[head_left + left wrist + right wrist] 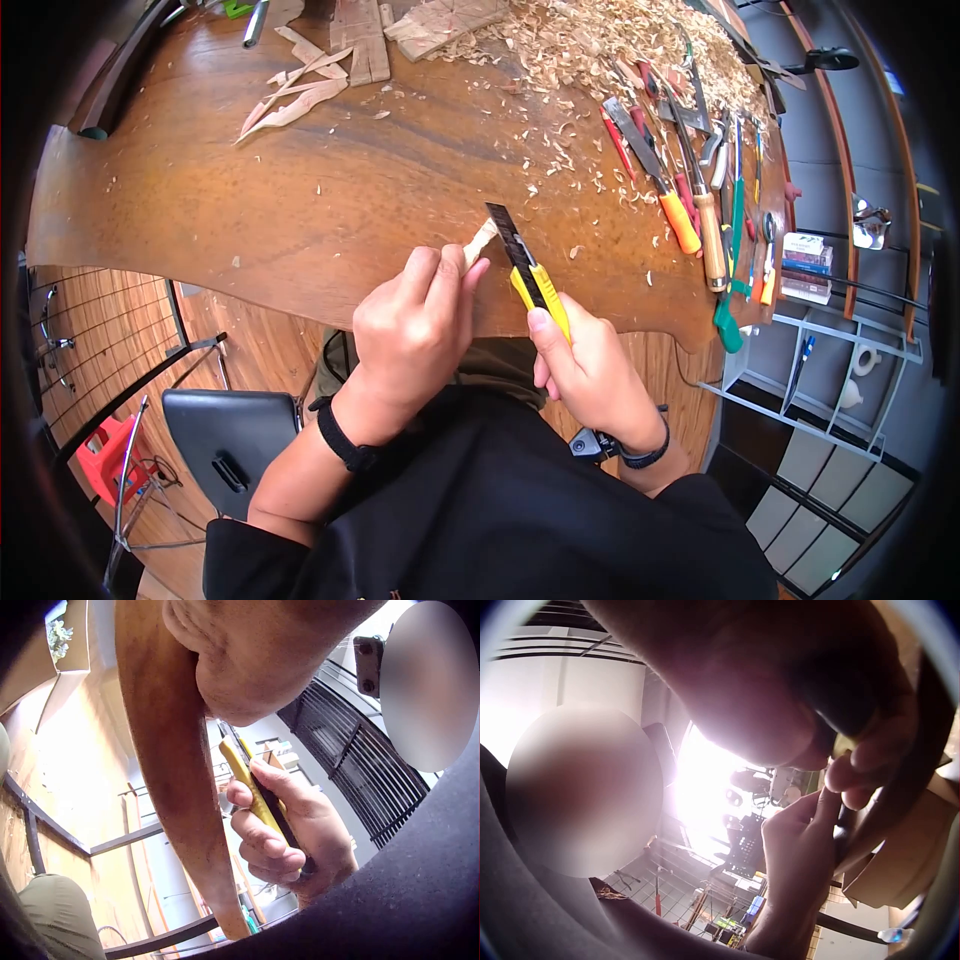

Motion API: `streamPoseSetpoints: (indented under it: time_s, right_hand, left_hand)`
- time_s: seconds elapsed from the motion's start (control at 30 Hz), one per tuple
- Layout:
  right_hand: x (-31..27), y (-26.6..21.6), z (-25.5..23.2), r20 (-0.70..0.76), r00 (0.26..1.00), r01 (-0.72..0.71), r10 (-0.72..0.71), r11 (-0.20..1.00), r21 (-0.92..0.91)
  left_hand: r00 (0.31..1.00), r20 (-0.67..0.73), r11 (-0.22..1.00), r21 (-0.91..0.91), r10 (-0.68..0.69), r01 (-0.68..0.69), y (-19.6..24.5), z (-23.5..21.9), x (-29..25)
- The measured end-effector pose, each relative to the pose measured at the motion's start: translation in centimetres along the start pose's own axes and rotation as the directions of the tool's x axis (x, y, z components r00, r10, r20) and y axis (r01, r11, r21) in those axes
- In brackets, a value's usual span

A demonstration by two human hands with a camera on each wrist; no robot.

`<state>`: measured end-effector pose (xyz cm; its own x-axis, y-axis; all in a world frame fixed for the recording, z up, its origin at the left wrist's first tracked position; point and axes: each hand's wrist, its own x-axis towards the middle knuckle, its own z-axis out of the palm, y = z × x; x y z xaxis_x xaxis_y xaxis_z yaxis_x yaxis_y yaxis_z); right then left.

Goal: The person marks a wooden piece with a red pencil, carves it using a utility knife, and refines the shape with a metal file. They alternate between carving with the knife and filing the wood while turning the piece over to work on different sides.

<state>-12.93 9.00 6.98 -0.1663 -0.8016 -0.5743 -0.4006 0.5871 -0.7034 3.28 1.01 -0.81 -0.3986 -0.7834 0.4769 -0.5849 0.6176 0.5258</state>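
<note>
In the head view my left hand [410, 315] pinches a small pale carved piece of wood [481, 240], whose tip sticks out past the fingers; the rest is hidden in the grip. My right hand [590, 370] grips a yellow utility knife [543, 292] with its dark blade [508, 235] extended up and to the left. The blade lies right beside the wood's tip. Both hands are over the near edge of the wooden table [330, 215]. In the left wrist view, fingers and thumb wrap the yellow knife handle [259, 802].
Wood shavings [610, 50] are heaped at the far right of the table. Chisels with orange and wooden handles [712, 240] and other tools lie along the right side. Cut wood pieces [300, 95] lie at the far left. A black chair [225, 440] stands left of the person.
</note>
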Motion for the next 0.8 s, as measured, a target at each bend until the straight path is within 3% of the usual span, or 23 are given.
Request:
streamPoseSetpoints:
  time_s: [0.23, 0.43, 0.8]
  right_hand:
    - [0.1, -0.3, -0.6, 0.029, 0.999, -0.016, 0.016, 1.000, -0.019]
    - [1.4, -0.6, -0.7, 0.054, 0.999, 0.006, -0.005, 1.000, -0.016]
    - [-0.4, 0.3, -0.6, 0.043, 0.998, -0.046, 0.046, 0.999, -0.004]
  left_hand:
    - [0.999, 0.040, 0.998, -0.050, -0.034, 0.036, 0.0, -0.4, 0.3]
    - [0.999, 0.043, 0.999, -0.031, 0.026, -0.025, -0.2, -0.2, 0.1]
    - [0.998, 0.036, 0.998, 0.005, -0.055, 0.055, 0.5, -0.3, 0.2]
